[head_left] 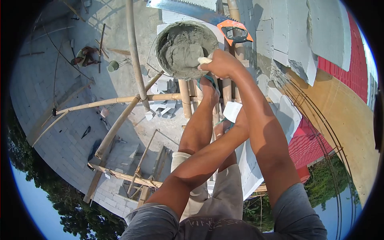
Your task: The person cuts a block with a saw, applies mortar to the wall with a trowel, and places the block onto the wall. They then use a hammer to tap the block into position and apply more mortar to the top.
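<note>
My right hand (pixel 219 65) is closed around the pale handle of a trowel (pixel 205 60), over the near right rim of a bucket (pixel 157 54). Grey wet mortar (pixel 180 46) fills the bucket, and the trowel's blade is down in it, smeared with mortar. My left arm crosses under the right forearm. Most of my left hand (pixel 242 118) is hidden there, so I cannot tell how its fingers are set. Right beside it is a small white block piece (pixel 232 111). A handsaw (pixel 234 31) with an orange and black handle lies beyond the bucket.
Bamboo scaffold poles (pixel 136 52) run around and below me. My feet stand on narrow bamboo above the floor. A block wall (pixel 280 36) rises at right, with steel rebar (pixel 320 116) nearby. Far below, a person (pixel 86 56) sits near a bucket (pixel 113 66). Broken blocks (pixel 164 98) lie beneath.
</note>
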A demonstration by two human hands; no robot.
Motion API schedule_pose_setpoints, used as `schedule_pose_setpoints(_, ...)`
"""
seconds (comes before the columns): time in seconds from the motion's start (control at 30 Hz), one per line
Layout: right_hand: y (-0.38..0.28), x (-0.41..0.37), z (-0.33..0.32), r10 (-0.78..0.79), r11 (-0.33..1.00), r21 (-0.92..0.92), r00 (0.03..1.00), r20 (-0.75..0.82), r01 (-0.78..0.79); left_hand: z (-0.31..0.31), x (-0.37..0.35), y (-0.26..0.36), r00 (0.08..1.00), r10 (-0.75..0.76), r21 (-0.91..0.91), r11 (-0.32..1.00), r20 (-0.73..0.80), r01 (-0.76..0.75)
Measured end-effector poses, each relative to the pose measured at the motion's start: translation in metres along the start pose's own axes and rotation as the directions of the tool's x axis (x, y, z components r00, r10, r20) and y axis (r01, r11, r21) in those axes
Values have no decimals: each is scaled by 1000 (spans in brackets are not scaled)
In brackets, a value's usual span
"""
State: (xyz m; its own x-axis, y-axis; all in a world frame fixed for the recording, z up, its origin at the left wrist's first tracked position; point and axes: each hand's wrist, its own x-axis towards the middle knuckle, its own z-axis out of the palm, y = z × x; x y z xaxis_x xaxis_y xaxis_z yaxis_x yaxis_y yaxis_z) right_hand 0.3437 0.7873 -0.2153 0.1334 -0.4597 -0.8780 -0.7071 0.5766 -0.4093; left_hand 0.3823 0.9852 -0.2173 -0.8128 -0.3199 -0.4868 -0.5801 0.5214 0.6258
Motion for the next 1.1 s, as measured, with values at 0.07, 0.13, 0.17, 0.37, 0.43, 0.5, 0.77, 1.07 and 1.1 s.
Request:
schedule_pose_setpoints(0.07, 37, -34, -6, -24, 952, 305, 1000, 0, 23, -23, 3, 3, 991, 23, 137, 990, 132, -41)
schedule_pose_setpoints(0.13, 72, -46, -4, -161, 944, 283, 985, -59, 171, -42, -2, 5, 983, -32, 308, 951, 180, -25)
schedule_pose_setpoints(0.17, 86, -47, 2, -302, 915, 249, 948, -102, 319, -43, -3, 3, 986, -18, 300, 954, 164, -33)
schedule_pose_setpoints(0.37, 129, -53, 35, -448, 709, 515, 872, -198, 482, -15, -10, -10, 998, 24, 271, 962, 62, -40)
schedule_pose_setpoints(0.43, 147, -66, 53, -422, 649, 571, 862, -281, 503, -6, -8, -14, 988, -3, 269, 962, 152, -39)
schedule_pose_setpoints(0.5, 171, -93, 73, -311, 612, 619, 869, -384, 492, -4, -6, -14, 953, -53, 254, 967, 298, -25)
schedule_pose_setpoints(0.77, 267, -164, 106, 382, 51, 873, 798, -466, 485, -18, -2, -2, 992, 16, 335, 941, 129, -59)
schedule_pose_setpoints(1.07, 289, -141, 31, 449, 869, 464, -119, -886, -173, -9, -6, -7, 996, 10, 259, 965, 86, -32)
schedule_pose_setpoints(1.1, 294, -139, 31, 525, 826, 523, -50, -850, -211, -8, -4, -7, 996, 18, 262, 964, 87, -41)
